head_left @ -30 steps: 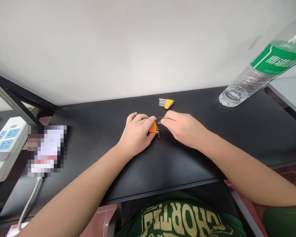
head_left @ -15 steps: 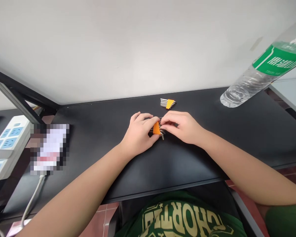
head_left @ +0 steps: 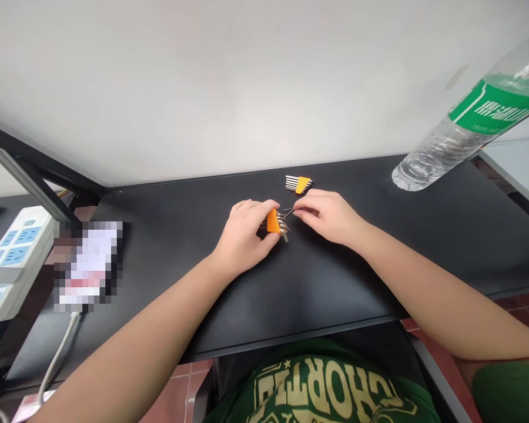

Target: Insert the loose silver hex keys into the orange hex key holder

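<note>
My left hand is closed around an orange hex key holder, thumb below and index finger above. Bent ends of several metal hex keys stick out of its right side. Close by, my right hand pinches a thin hex key between thumb and fingertips, just right of the holder. Whether that key's far end touches the holder is too small to tell. A second hex key set in an orange holder lies flat on the black table behind both hands.
A tall water bottle with a green label stands at the back right of the black table. At the left lie a blurred-out phone on a white cable and a white power strip. A wall rises behind.
My left hand has moved slightly left with the holder, tilting it. My right hand has drawn a little away and up, and a thin hex key now shows in its fingertips.
</note>
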`<state>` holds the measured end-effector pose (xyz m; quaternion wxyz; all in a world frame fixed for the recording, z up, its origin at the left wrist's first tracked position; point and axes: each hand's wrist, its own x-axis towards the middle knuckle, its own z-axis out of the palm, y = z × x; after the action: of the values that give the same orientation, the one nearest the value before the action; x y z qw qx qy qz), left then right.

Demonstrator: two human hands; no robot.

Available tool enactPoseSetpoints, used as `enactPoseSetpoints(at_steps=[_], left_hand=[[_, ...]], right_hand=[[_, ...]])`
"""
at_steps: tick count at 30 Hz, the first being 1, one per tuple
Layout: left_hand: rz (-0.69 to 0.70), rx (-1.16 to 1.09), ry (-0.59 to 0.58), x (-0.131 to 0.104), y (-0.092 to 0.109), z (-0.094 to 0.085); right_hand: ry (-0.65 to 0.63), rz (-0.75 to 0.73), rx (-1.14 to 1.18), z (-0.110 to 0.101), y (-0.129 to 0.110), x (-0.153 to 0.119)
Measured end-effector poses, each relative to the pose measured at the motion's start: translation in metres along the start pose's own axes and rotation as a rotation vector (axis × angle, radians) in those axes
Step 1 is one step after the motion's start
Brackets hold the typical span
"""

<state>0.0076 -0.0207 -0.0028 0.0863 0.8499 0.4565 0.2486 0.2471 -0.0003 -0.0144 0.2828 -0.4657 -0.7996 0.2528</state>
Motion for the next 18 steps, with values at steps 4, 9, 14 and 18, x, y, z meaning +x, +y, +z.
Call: enactPoseSetpoints(at_steps=[4, 9, 14, 18], left_hand=[[-0.126, 0.027, 0.044, 0.002, -0.003, 0.0], [-0.128, 0.028, 0.045, 0.003, -0.003, 0.0], [-0.127, 0.02, 0.024, 0.002, -0.003, 0.002], [-0.129, 0.012, 0.006, 0.002, -0.004, 0.003]], right_hand=[[-0.06, -0.107, -0.355, 0.004, 0.009, -0.001], [-0.132, -0.105, -0.522, 0.008, 0.0, -0.003], [-0.121, -0.081, -0.592, 0.009, -0.008, -0.003], [-0.165, -0.078, -0.606, 0.007, -0.01, -0.002]])
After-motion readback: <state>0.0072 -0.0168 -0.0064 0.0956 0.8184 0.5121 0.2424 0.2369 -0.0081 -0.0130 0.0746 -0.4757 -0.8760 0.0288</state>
